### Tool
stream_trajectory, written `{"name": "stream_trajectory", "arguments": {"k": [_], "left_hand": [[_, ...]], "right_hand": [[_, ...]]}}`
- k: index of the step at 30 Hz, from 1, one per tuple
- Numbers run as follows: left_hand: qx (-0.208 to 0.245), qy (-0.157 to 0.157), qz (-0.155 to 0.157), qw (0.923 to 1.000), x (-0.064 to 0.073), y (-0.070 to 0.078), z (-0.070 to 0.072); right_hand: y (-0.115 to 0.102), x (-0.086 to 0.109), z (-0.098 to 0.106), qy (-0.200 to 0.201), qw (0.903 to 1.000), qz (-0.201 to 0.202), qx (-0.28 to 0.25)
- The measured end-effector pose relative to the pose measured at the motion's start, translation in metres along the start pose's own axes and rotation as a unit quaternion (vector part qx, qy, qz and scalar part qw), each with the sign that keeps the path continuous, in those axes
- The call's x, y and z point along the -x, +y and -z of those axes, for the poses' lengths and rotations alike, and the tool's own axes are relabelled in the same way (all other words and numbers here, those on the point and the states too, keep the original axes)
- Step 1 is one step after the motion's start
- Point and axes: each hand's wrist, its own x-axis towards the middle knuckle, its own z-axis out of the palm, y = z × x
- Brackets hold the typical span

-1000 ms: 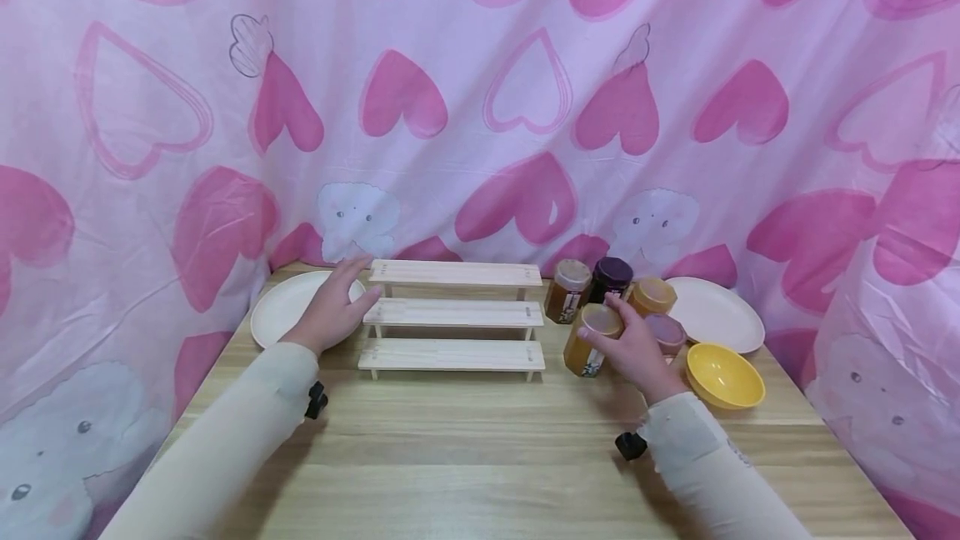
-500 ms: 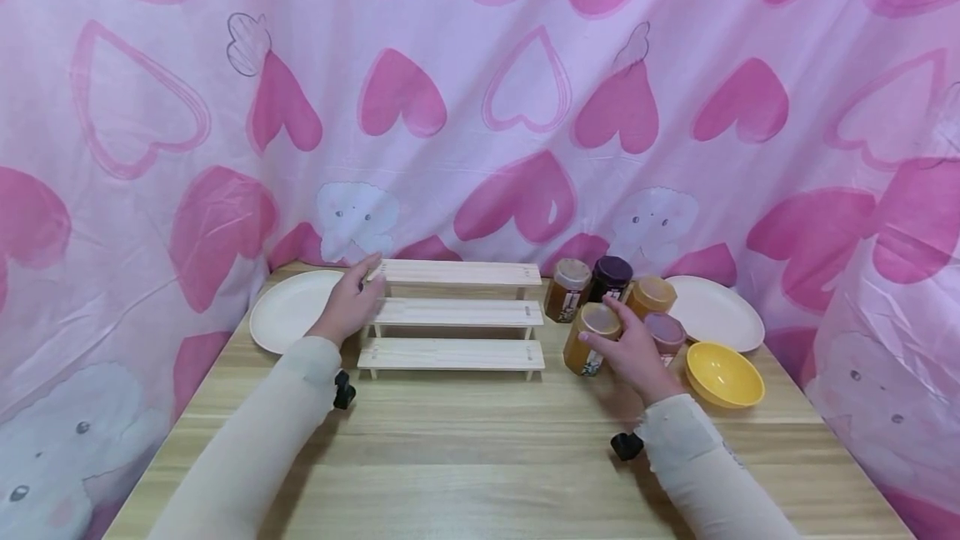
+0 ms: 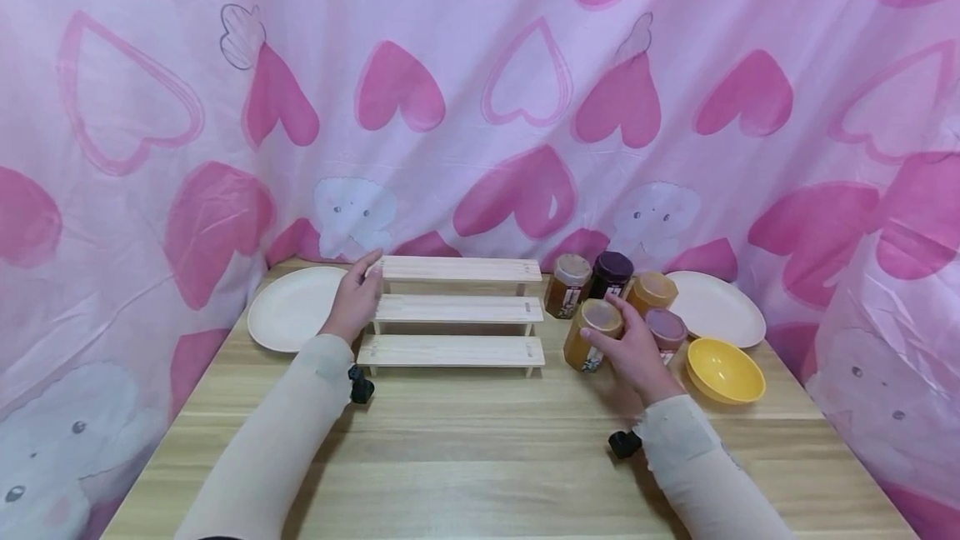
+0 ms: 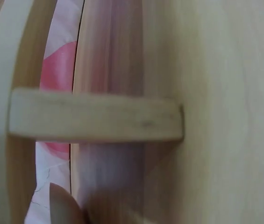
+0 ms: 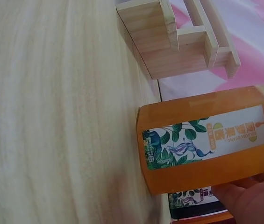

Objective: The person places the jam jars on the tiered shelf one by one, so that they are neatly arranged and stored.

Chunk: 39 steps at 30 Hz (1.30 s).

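My right hand (image 3: 637,352) grips an amber jam jar (image 5: 206,140) near its lid, thumb on the near side and fingers behind. The jar has flat sides and a printed label with leaves and a bird; its base is close over the table. At the left end of a three-step wooden rack (image 3: 457,350), my left hand (image 3: 356,300) holds the top step, thumb in front. One fingertip (image 4: 64,203) shows beside the rack's wooden parts in the left wrist view. Behind the amber jar stand a brown jar (image 3: 567,288), a dark purple jar (image 3: 611,272), a yellow-lidded jar (image 3: 651,292) and a pink-lidded jar (image 3: 664,332).
A white plate (image 3: 288,311) lies left of the rack, partly behind my left hand. Another white plate (image 3: 723,307) lies at the back right, with a yellow bowl (image 3: 724,372) in front of it. A pink heart-patterned curtain (image 3: 517,90) hangs along the table's back edge.
My left hand has moved right from over the left plate to the rack's left end and taken hold there. My right hand stays on the amber jar, nearly still.
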Motion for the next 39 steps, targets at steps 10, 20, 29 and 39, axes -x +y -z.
{"name": "stream_trajectory", "arguments": {"k": [10,20,29,39], "left_hand": [[0.012,0.004,0.007,0.9999,0.002,-0.002,-0.001],[0.007,0.0,0.029,0.9995,-0.001,-0.002,-0.002],[-0.006,0.019,0.005,0.9998,0.001,-0.006,-0.004],[-0.002,0.021,0.002,0.9998,0.001,-0.005,-0.005]], "right_hand": [[0.005,-0.001,-0.002,0.004,0.9995,-0.001,-0.03],[0.016,-0.002,0.003,-0.032,0.9988,0.018,-0.034],[0.016,-0.002,0.002,-0.039,0.9973,0.038,-0.048],[0.016,-0.001,-0.003,-0.015,0.9983,0.044,-0.036]]}}
